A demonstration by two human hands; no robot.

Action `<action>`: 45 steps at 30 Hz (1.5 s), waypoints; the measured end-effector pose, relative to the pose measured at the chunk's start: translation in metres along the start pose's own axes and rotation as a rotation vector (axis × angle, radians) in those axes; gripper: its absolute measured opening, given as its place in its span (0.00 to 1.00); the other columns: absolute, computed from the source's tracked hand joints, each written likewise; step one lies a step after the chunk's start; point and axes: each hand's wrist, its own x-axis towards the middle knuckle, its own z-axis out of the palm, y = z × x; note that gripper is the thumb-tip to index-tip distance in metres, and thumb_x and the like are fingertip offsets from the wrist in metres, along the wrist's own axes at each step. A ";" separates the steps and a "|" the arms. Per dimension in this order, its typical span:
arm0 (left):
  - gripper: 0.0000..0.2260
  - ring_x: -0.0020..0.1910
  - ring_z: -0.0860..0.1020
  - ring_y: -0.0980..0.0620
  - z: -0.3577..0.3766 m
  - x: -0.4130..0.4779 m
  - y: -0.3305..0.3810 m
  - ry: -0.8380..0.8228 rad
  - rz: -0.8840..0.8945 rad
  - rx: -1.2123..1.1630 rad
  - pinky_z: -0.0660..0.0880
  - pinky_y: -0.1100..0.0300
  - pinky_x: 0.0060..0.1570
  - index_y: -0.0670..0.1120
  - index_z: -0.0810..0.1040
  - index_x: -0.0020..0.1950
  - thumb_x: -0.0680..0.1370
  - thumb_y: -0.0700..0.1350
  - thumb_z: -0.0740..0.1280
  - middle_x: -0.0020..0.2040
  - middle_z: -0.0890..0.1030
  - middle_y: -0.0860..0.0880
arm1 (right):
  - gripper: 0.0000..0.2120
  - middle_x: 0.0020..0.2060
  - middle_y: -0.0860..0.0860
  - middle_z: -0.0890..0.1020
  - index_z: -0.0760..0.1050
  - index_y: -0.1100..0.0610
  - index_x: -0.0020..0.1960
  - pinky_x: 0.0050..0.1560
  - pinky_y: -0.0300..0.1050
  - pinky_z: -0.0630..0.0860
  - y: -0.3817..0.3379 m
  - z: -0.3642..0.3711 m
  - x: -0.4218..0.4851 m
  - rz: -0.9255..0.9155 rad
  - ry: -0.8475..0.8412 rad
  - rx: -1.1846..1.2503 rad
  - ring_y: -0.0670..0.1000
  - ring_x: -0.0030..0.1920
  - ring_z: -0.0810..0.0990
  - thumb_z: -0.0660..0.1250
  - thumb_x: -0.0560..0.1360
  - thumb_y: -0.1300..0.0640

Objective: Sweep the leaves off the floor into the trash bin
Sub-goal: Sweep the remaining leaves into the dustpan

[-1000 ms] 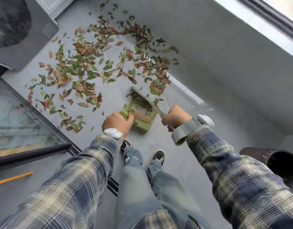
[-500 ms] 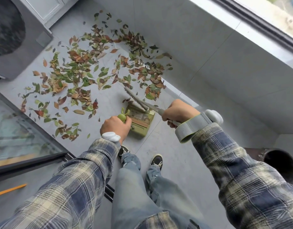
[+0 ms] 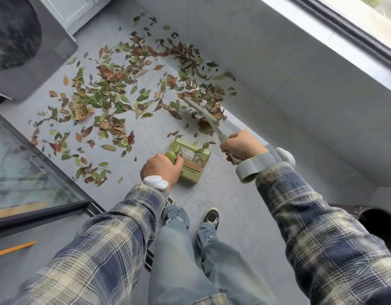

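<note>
Floor (image 3: 234,194): grey tile, matt, smooth, with thin joints. Wall (image 3: 278,73): same grey tile, matt.

Leaves (image 3: 106,95): the brown ones look dry, dull and curled. The green ones are smoother with a faint sheen.

Dustpan (image 3: 191,172): green plastic, smooth, low gloss. It carries a printed paper label (image 3: 191,156).

Brush (image 3: 208,122): pale grey-green plastic, smooth. Its bristles are blurred.

Trash bin (image 3: 364,211): dark with a dull brownish rim. The material cannot be told.

Glass panel (image 3: 25,168): glossy and reflective, set in a dark frame (image 3: 40,213) of satin metal look.

Sleeves (image 3: 106,245): woven plaid cloth, soft and matt. Jeans (image 3: 179,260): faded denim.

Wrist strap (image 3: 256,166): grey woven webbing. Wrist device (image 3: 156,182): white smooth plastic.
</note>
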 end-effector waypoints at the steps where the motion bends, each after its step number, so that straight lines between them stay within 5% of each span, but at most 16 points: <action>1: 0.24 0.31 0.70 0.45 0.000 0.001 0.000 0.002 0.002 -0.002 0.66 0.58 0.34 0.48 0.63 0.28 0.75 0.62 0.63 0.31 0.71 0.46 | 0.01 0.32 0.56 0.77 0.75 0.63 0.44 0.25 0.38 0.76 0.001 0.003 0.002 0.004 -0.009 0.020 0.51 0.26 0.77 0.65 0.72 0.65; 4: 0.23 0.31 0.71 0.44 0.001 0.001 -0.001 0.004 0.006 -0.003 0.66 0.58 0.34 0.48 0.63 0.28 0.75 0.62 0.63 0.32 0.73 0.45 | 0.03 0.30 0.58 0.78 0.74 0.66 0.48 0.29 0.45 0.81 0.006 0.010 0.006 0.051 -0.055 0.129 0.52 0.23 0.79 0.64 0.74 0.69; 8: 0.23 0.33 0.75 0.42 0.002 0.003 -0.003 0.022 0.009 -0.011 0.67 0.58 0.34 0.48 0.64 0.29 0.75 0.62 0.63 0.36 0.80 0.42 | 0.01 0.19 0.54 0.76 0.73 0.66 0.45 0.25 0.40 0.75 0.011 0.014 0.007 0.126 -0.132 0.144 0.50 0.20 0.76 0.63 0.74 0.69; 15: 0.22 0.35 0.77 0.40 0.002 0.000 -0.001 0.007 0.009 -0.001 0.68 0.58 0.35 0.46 0.70 0.32 0.75 0.62 0.62 0.37 0.80 0.41 | 0.08 0.27 0.55 0.79 0.78 0.65 0.46 0.37 0.47 0.73 0.010 -0.007 -0.009 0.128 -0.205 -0.019 0.55 0.30 0.77 0.67 0.70 0.62; 19: 0.22 0.32 0.72 0.43 0.001 0.001 -0.001 -0.006 0.005 0.000 0.69 0.58 0.34 0.44 0.74 0.35 0.76 0.62 0.61 0.33 0.75 0.44 | 0.10 0.30 0.58 0.80 0.77 0.67 0.48 0.26 0.40 0.71 -0.001 -0.030 -0.018 0.097 -0.170 0.029 0.54 0.24 0.77 0.66 0.68 0.65; 25: 0.23 0.32 0.72 0.43 0.001 0.001 -0.001 -0.014 0.005 0.002 0.68 0.58 0.34 0.45 0.72 0.33 0.76 0.63 0.61 0.32 0.73 0.45 | 0.10 0.29 0.57 0.80 0.77 0.68 0.49 0.24 0.39 0.71 -0.010 -0.027 -0.017 0.046 -0.083 0.041 0.52 0.21 0.76 0.66 0.69 0.65; 33: 0.24 0.31 0.71 0.44 0.002 0.004 -0.001 -0.001 0.008 0.005 0.67 0.58 0.33 0.47 0.64 0.29 0.75 0.63 0.62 0.35 0.79 0.43 | 0.06 0.27 0.54 0.78 0.78 0.64 0.47 0.25 0.38 0.73 0.001 -0.002 0.001 0.004 0.021 0.125 0.49 0.20 0.77 0.66 0.71 0.64; 45: 0.22 0.32 0.72 0.43 0.003 0.004 -0.002 -0.004 0.021 -0.003 0.68 0.58 0.34 0.45 0.72 0.33 0.75 0.62 0.61 0.35 0.78 0.43 | 0.05 0.29 0.54 0.81 0.81 0.62 0.43 0.29 0.39 0.76 0.024 0.005 -0.004 0.072 -0.095 -0.041 0.49 0.24 0.81 0.67 0.71 0.62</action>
